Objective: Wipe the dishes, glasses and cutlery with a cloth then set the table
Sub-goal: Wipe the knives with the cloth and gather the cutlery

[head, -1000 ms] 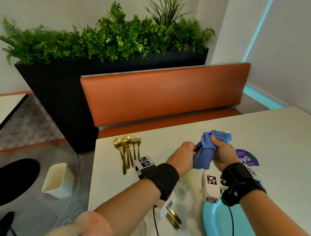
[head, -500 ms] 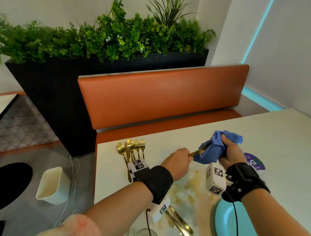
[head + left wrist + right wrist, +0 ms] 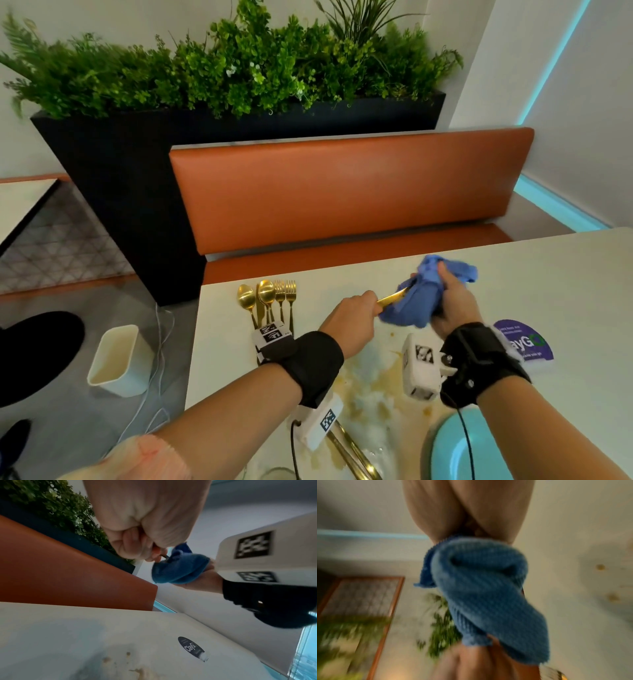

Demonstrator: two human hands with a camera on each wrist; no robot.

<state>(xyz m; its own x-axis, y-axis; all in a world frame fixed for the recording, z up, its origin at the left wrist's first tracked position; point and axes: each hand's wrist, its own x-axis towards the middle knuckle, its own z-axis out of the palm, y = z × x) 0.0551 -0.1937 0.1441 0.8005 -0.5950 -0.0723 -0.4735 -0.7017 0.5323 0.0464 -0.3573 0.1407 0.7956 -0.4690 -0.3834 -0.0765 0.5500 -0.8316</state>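
Note:
My left hand (image 3: 356, 318) grips one end of a gold piece of cutlery (image 3: 392, 298) above the white table (image 3: 548, 274). Its other end is hidden inside a bunched blue cloth (image 3: 421, 301), which my right hand (image 3: 455, 301) squeezes around it. In the left wrist view the left hand (image 3: 145, 520) is a fist beside the cloth (image 3: 178, 569). The right wrist view is blurred and shows the cloth (image 3: 488, 588) hanging from the right hand (image 3: 467, 507). Gold spoons and forks (image 3: 267, 298) lie in a row at the table's far left.
A light blue plate (image 3: 455, 448) sits at the near right edge, with more gold cutlery (image 3: 352, 452) and a glass rim (image 3: 274, 474) at the near edge. A purple sticker (image 3: 524, 339) lies right of my hands. Yellowish stains mark the table. An orange bench stands behind.
My hands have drawn slightly apart, so a stretch of gold metal now shows between the left fist and the cloth. The cloth has slid along the piece toward the right.

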